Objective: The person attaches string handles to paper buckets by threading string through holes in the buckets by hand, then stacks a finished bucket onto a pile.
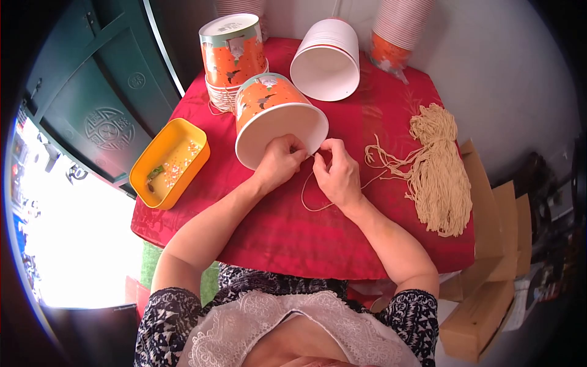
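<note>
An orange paper bucket (269,101) with a green band and dark printed figures lies tilted, its white mouth facing me. My left hand (281,161) is closed in front of that mouth, its fingertips pinching at the lower right rim. Close beside it, my right hand (337,174) pinches a thin beige string (303,196) at the same spot. The string loops down over the red cloth and runs right toward a hank of beige string (437,174). Exactly how the string passes at the rim is hidden by my fingers.
Upside-down stacked buckets (231,52) stand behind left, and a white-mouthed bucket (326,74) lies at the back. A yellow tray (200,160) holds small bits at left. A tall bucket stack (400,30) stands back right. Cardboard boxes (480,312) sit beyond the red tablecloth (263,244).
</note>
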Motion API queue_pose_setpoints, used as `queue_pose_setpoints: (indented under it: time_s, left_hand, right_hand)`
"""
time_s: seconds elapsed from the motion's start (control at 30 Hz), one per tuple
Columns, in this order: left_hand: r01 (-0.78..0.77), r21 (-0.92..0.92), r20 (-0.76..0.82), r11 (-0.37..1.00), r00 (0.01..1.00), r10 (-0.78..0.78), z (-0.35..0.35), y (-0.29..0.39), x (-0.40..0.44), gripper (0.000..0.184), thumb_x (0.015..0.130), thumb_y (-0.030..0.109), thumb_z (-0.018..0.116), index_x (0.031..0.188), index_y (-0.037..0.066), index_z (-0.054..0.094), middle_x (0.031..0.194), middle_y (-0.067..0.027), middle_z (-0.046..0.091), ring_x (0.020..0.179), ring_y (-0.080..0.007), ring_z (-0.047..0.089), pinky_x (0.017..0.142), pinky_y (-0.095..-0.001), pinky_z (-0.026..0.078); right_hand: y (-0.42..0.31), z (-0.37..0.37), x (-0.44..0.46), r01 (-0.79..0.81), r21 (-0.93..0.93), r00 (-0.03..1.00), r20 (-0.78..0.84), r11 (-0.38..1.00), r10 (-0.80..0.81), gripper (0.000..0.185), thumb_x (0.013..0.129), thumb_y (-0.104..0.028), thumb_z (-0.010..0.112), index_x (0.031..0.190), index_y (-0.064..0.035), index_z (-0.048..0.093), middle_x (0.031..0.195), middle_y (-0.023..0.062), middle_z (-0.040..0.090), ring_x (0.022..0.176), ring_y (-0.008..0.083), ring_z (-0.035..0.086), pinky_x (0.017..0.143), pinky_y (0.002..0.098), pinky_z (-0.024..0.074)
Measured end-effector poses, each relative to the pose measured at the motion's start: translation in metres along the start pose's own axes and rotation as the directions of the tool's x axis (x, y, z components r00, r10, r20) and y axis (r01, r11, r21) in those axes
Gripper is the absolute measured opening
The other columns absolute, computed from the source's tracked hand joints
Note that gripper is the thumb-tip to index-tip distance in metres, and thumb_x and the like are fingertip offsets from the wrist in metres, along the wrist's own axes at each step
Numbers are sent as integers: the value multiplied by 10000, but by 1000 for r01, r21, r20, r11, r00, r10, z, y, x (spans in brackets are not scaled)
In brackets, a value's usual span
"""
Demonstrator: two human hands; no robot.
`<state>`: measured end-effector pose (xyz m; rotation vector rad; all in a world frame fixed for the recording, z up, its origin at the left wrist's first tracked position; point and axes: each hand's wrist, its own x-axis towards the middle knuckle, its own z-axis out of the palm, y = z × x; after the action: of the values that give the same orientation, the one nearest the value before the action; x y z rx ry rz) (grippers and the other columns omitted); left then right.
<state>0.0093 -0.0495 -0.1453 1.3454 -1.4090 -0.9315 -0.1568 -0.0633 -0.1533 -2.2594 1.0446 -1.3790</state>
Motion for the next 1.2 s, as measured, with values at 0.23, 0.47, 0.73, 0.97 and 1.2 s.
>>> queue_pose_setpoints:
  time_s: [0.23, 0.47, 0.73, 0.97, 1.2]
  left_hand:
    - [13, -71, 31, 997, 999, -11, 5, 2, -2, 125, 912, 76, 592, 858, -33, 626, 676, -58, 600, 527, -105, 543, 454, -254, 434]
    - [77, -97, 39, 992, 997, -74, 2, 5, -2, 126, 918, 99, 607, 864, -14, 616, 651, -49, 581, 488, -93, 501, 414, -235, 387]
    - [117, -139, 56, 983, 992, -110, 1, 4, -1, 132, 919, 103, 606, 854, -12, 610, 653, -52, 580, 490, -94, 495, 412, -236, 378]
    - [96, -135, 52, 986, 995, -90, 1, 1, -1, 144, 930, 111, 594, 857, -11, 613, 656, -53, 578, 492, -94, 495, 413, -236, 378]
    - [127, -163, 63, 978, 991, -118, -3, 1, -2, 122, 899, 100, 586, 868, -16, 610, 653, -61, 574, 489, -103, 501, 407, -245, 379]
  right_hand:
    - [5, 11, -3, -99, 23, 989, 109, 995, 96, 192, 882, -7, 638, 1043, -1, 534, 735, 177, 660, 662, 337, 684, 570, 409, 515]
    - [6, 10, -2, -49, 14, 993, 108, 999, 47, 117, 877, 6, 635, 971, 2, 565, 699, 174, 632, 627, 326, 665, 559, 404, 500]
    - [6, 10, -2, -28, 24, 995, 96, 999, 25, 135, 875, 7, 637, 990, 3, 566, 743, 192, 654, 677, 329, 691, 578, 401, 518]
    - [5, 15, -2, -125, 22, 985, 123, 992, 121, 147, 882, -8, 639, 1013, -1, 574, 692, 177, 645, 628, 313, 683, 556, 397, 505]
    - [4, 16, -1, -66, -12, 990, 123, 998, 67, 96, 883, -21, 640, 968, -13, 597, 687, 176, 637, 603, 311, 669, 531, 402, 481]
